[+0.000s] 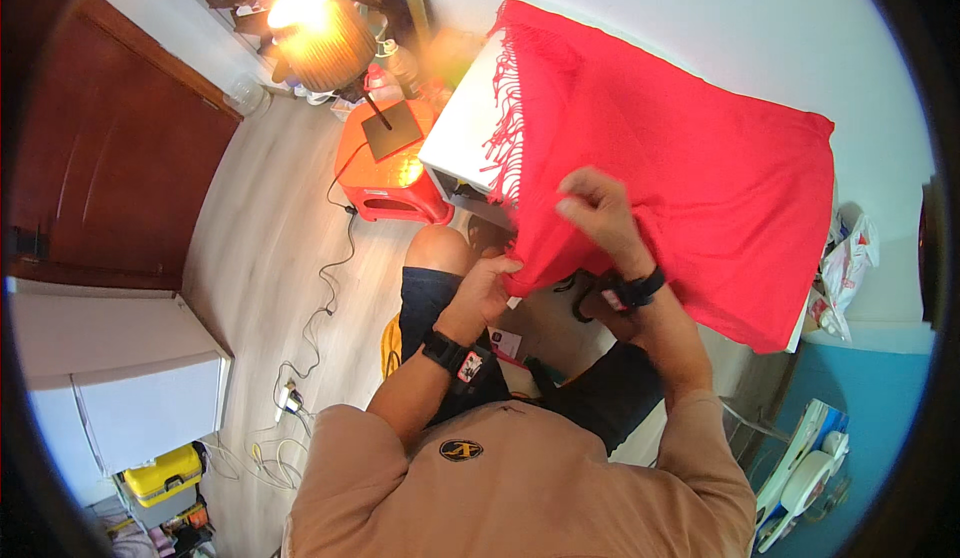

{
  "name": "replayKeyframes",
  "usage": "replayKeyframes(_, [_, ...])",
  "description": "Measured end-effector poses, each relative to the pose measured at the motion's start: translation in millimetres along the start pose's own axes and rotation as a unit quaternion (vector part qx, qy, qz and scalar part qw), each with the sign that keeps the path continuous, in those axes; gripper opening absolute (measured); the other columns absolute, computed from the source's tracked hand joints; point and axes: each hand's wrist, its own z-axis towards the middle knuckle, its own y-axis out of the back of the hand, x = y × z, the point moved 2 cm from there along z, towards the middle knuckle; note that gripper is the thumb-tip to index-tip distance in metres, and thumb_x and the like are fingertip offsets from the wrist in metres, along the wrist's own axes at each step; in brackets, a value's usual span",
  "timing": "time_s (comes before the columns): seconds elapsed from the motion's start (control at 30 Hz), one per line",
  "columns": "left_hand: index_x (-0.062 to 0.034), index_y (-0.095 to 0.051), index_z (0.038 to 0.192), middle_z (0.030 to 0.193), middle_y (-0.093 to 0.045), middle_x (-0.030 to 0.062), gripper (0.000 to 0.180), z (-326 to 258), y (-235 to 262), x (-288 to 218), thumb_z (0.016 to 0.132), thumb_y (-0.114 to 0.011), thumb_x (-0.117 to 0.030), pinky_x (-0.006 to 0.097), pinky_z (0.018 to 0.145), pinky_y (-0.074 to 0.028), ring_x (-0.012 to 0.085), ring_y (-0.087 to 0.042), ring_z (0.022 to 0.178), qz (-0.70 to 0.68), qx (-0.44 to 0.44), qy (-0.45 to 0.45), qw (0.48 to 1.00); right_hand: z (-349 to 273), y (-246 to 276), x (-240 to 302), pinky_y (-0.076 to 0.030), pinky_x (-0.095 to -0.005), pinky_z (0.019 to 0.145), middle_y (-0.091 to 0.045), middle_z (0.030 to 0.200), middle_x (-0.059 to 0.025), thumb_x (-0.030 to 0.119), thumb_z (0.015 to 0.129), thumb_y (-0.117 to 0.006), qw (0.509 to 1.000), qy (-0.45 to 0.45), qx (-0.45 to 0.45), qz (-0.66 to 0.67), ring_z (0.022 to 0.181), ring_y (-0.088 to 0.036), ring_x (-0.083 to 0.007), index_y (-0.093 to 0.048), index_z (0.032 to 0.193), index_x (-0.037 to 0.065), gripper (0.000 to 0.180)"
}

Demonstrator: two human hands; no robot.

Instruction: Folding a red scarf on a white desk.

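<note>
A red scarf or shawl [690,148] with a fringed left edge lies over a white box-like table or cabinet [465,133]. Its near part hangs down toward my lap. My left hand [487,293] pinches the cloth's near left corner, beside a small white tag. Above the cloth, to the right, my right hand [602,213] is raised with bent fingers and the thumb a little apart, slightly blurred; nothing shows in it. Both wrists wear dark bands.
A lit lamp [325,53] stands on an orange stool [385,153], its cord [330,283] running across the floor to a power strip [290,398]. Plastic bags [848,263] sit at the right. A white fan-like appliance [805,478] and a yellow toolbox [165,475] flank me.
</note>
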Motion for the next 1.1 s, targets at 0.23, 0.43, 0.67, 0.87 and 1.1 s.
replayKeyframes(0.23, [-0.0035,-0.05,0.118,0.114,-0.059,0.0097,0.038,-8,6,-10,0.081,-0.054,-0.004,0.039,0.086,-0.048,0.0231,-0.06,0.1,-0.002,0.029,-0.033,0.999,-36,-39,-13,-0.043,-0.0249,0.064,-0.053,0.07,-0.0045,0.002,0.082,-0.056,0.985,-0.082,0.141,-0.056,0.066,-0.049,-0.0088,-0.054,0.084,0.0,0.003])
replayKeyframes(0.43, [-0.0017,-0.047,0.121,0.116,-0.058,0.0109,0.036,-14,2,-1,0.085,-0.051,-0.007,0.039,0.091,-0.047,0.0243,-0.059,0.103,-0.03,0.036,-0.015,0.999,-51,-39,-8,-0.042,-0.0285,0.064,-0.048,0.072,-0.0088,0.002,0.087,-0.049,0.995,0.004,0.049,-0.091,0.066,-0.045,-0.0144,-0.046,0.088,0.001,0.003])
replayKeyframes(0.67, [-0.0023,-0.048,0.12,0.118,-0.058,0.012,0.032,-12,4,4,0.088,-0.046,-0.006,0.037,0.095,-0.045,0.023,-0.058,0.104,-0.07,0.006,0.01,0.997,-62,-39,10,-0.043,-0.0318,0.062,-0.05,0.072,-0.012,0.003,0.087,-0.05,0.987,-0.023,0.045,-0.155,0.063,-0.049,-0.0224,-0.047,0.088,0.002,0.003])
replayKeyframes(0.87, [-0.0045,-0.047,0.122,0.119,-0.057,0.0107,0.035,-17,-11,0,0.09,-0.047,-0.019,0.039,0.094,-0.045,0.0236,-0.059,0.103,-0.082,0.062,0.037,0.994,-63,-43,12,-0.045,-0.0377,0.06,-0.057,0.074,-0.0156,0.005,0.084,-0.055,0.956,0.059,0.12,-0.26,0.07,-0.059,-0.0327,-0.052,0.091,0.003,0.008])
replayKeyframes(1.1, [-0.0053,-0.053,0.115,0.11,-0.061,0.01,0.032,-34,-14,-5,0.087,-0.057,-0.021,0.036,0.082,-0.05,0.023,-0.061,0.096,0.199,0.073,-0.103,0.972,-70,-50,17,-0.047,-0.0399,0.074,-0.06,0.097,-0.0141,0.007,0.074,-0.061,0.879,0.119,0.254,-0.385,0.088,-0.058,-0.0313,-0.055,0.106,0.007,0.032])
